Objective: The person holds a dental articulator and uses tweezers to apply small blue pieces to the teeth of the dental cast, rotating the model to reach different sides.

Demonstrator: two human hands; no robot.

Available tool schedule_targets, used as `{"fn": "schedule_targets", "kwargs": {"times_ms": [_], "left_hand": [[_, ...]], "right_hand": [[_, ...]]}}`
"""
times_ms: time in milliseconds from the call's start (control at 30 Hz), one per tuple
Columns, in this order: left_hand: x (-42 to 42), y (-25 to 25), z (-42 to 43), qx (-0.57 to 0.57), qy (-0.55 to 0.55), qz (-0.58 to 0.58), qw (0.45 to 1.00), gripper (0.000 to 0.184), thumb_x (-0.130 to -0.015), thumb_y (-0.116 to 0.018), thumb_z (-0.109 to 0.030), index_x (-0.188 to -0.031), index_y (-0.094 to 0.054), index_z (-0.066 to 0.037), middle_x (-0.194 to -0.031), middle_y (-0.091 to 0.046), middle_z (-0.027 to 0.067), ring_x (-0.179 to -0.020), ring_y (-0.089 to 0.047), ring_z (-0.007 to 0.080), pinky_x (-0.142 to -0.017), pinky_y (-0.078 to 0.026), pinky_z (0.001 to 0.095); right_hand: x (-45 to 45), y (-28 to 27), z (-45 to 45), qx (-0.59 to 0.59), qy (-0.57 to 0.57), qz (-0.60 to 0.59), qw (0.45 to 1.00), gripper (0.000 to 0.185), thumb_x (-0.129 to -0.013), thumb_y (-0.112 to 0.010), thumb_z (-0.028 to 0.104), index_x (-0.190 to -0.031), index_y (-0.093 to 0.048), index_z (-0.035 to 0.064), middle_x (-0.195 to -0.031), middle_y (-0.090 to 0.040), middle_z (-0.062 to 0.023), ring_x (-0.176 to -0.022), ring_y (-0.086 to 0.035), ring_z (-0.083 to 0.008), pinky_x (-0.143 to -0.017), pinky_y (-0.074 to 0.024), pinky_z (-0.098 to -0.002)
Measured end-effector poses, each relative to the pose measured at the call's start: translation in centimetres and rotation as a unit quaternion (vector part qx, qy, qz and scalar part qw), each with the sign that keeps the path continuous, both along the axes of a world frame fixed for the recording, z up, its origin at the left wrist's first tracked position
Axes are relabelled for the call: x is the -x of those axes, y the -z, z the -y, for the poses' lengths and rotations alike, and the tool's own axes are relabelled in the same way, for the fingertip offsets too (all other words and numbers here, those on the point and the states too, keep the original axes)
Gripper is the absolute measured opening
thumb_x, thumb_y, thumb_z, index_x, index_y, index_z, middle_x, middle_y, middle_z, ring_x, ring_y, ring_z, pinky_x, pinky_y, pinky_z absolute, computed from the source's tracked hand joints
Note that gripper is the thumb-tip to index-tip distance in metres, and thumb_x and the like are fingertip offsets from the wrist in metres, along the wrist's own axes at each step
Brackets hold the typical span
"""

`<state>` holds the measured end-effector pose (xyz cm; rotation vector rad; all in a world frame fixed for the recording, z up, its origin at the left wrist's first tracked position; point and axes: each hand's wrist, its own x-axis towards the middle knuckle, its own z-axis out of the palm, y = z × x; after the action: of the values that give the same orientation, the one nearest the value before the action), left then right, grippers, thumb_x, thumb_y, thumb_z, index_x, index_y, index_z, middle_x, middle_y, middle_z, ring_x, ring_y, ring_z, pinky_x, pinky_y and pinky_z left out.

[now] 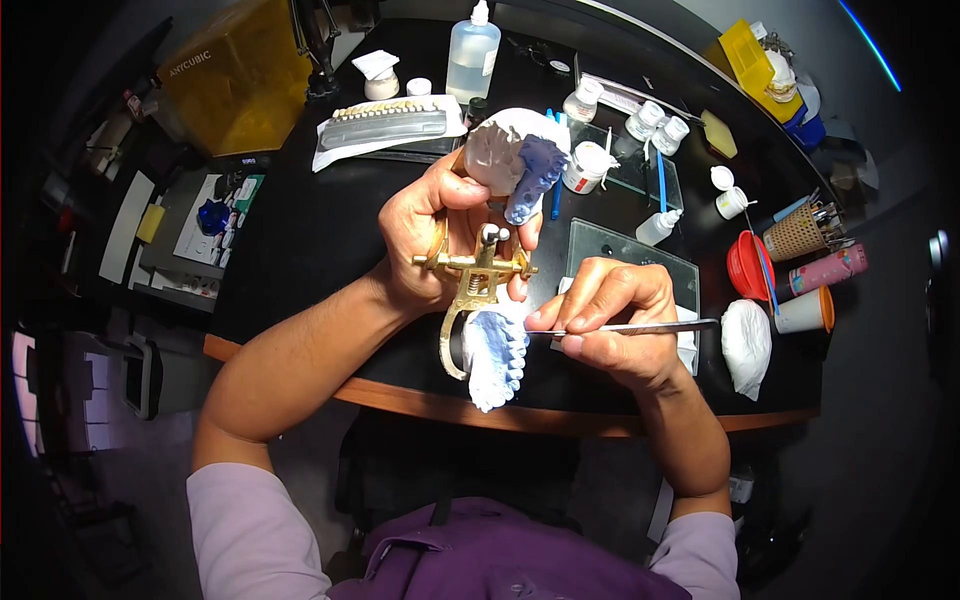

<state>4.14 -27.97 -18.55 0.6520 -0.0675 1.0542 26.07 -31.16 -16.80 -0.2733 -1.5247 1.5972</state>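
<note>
A brass articulator [478, 272] is gripped in my left hand [430, 225], with my fingers wrapped round its upper part. Its upper end bears a white plaster cast with a blue section [541, 168]. From the lower end hangs a pale blue-white dental cast [492, 358] with a row of teeth along its right side. My right hand [615, 315] pinches a slim metal instrument [650, 328]. The instrument's tip is close to the teeth of the lower cast; whether it touches them I cannot tell.
On the black desk [290, 250] stand a clear bottle [472, 55], a shade guide [385, 125], small jars [590, 167], a glass slab [630, 255], a red bowl [745, 268], a paper cup [806, 311] and a white bag [746, 350]. A yellow box [235, 80] is at the upper left.
</note>
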Motion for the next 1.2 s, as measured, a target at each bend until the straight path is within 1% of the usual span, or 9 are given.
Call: {"fn": "schedule_targets", "kwargs": {"times_ms": [267, 467, 567, 667, 700, 900, 1000, 1100, 1200], "left_hand": [[-0.1, -0.3, 0.1, -0.007, -0.019, -0.018, 1.000, 0.046, -0.094, -0.035, -0.020, -0.134, -0.042, 0.000, -0.096, -0.062, 0.0251, -0.070, -0.067, 0.0366, -0.058, -0.060, 0.0457], [0.0, -0.4, 0.0, -0.018, -0.022, -0.025, 0.999, 0.046, -0.094, -0.036, -0.020, -0.134, -0.043, 0.000, -0.098, -0.062, 0.0237, -0.075, -0.067, 0.0338, -0.058, -0.061, 0.0453], [-0.2, -0.8, 0.1, 0.026, -0.031, -0.029, 0.999, 0.044, -0.094, -0.037, -0.020, -0.132, -0.044, 0.000, -0.097, -0.061, 0.0223, -0.076, -0.066, 0.0319, -0.058, -0.061, 0.0453], [-0.1, -0.2, -0.3, 0.019, -0.042, -0.052, 0.998, 0.042, -0.094, -0.037, -0.020, -0.128, -0.046, 0.001, -0.097, -0.061, 0.0212, -0.076, -0.066, 0.0306, -0.058, -0.062, 0.0455], [-0.3, -0.2, -0.2, 0.041, -0.052, -0.053, 0.996, 0.038, -0.095, -0.037, -0.021, -0.123, -0.049, 0.001, -0.095, -0.062, 0.0207, -0.073, -0.067, 0.0304, -0.057, -0.061, 0.0447], [-0.4, 0.1, -0.2, 0.073, -0.041, -0.098, 0.992, 0.035, -0.095, -0.037, -0.026, -0.113, -0.054, -0.001, -0.084, -0.064, 0.0196, -0.065, -0.066, 0.0303, -0.058, -0.059, 0.0411], [-0.4, 0.0, -0.1, 0.084, -0.021, -0.094, 0.992, 0.036, -0.094, -0.038, -0.028, -0.113, -0.055, -0.001, -0.084, -0.064, 0.0190, -0.066, -0.066, 0.0299, -0.058, -0.059, 0.0409], [-0.5, -0.2, 0.0, 0.091, -0.007, -0.101, 0.991, 0.037, -0.094, -0.039, -0.029, -0.113, -0.055, -0.002, -0.084, -0.065, 0.0185, -0.067, -0.067, 0.0294, -0.059, -0.060, 0.0410], [-0.6, -0.1, 0.1, 0.118, 0.001, -0.062, 0.991, 0.052, -0.094, -0.033, -0.023, -0.135, -0.044, 0.008, -0.087, -0.063, 0.0246, -0.062, -0.069, 0.0377, -0.059, -0.063, 0.0440]], "right_hand": [[0.2, -0.1, 0.2, 0.036, 0.008, -0.010, 0.999, 0.014, -0.078, -0.074, -0.011, -0.082, -0.066, -0.0004, -0.080, -0.066, -0.0136, -0.093, -0.073, -0.0330, -0.088, -0.0593, -0.0452], [-0.2, -0.1, -0.1, -0.050, 0.023, 0.038, 0.998, 0.013, -0.078, -0.073, -0.010, -0.081, -0.066, -0.0006, -0.080, -0.066, -0.0137, -0.093, -0.073, -0.0318, -0.088, -0.0595, -0.0430], [-0.1, -0.2, 0.1, -0.015, 0.023, 0.017, 0.999, 0.012, -0.078, -0.074, -0.009, -0.081, -0.065, -0.0009, -0.080, -0.066, -0.0141, -0.093, -0.073, -0.0312, -0.088, -0.0591, -0.0432], [-0.2, -0.3, 0.0, -0.013, 0.026, 0.008, 1.000, 0.011, -0.079, -0.073, -0.008, -0.080, -0.065, -0.0009, -0.081, -0.066, -0.0144, -0.091, -0.073, -0.0305, -0.088, -0.0586, -0.0435], [-0.2, -0.3, 0.0, -0.012, 0.028, 0.007, 1.000, 0.011, -0.079, -0.073, -0.008, -0.080, -0.065, -0.0008, -0.081, -0.066, -0.0144, -0.091, -0.073, -0.0304, -0.088, -0.0584, -0.0435], [-0.3, -0.1, 0.1, 0.014, 0.036, -0.010, 0.999, 0.010, -0.080, -0.072, -0.009, -0.082, -0.065, -0.0012, -0.082, -0.065, -0.0139, -0.090, -0.073, -0.0302, -0.087, -0.0588, -0.0436], [-0.2, -0.4, 0.3, 0.027, 0.041, -0.026, 0.998, 0.010, -0.080, -0.071, -0.009, -0.082, -0.064, -0.0016, -0.082, -0.063, -0.0135, -0.089, -0.073, -0.0301, -0.087, -0.0592, -0.0438], [-0.2, -0.6, 0.3, 0.021, 0.047, -0.033, 0.998, 0.009, -0.081, -0.070, -0.008, -0.083, -0.064, -0.0017, -0.082, -0.062, -0.0133, -0.088, -0.073, -0.0298, -0.086, -0.0596, -0.0439], [-0.5, -0.5, -0.1, 0.008, 0.057, -0.040, 0.998, 0.008, -0.081, -0.070, -0.007, -0.084, -0.064, -0.0017, -0.082, -0.062, -0.0133, -0.087, -0.073, -0.0292, -0.086, -0.0597, -0.0437]]}}
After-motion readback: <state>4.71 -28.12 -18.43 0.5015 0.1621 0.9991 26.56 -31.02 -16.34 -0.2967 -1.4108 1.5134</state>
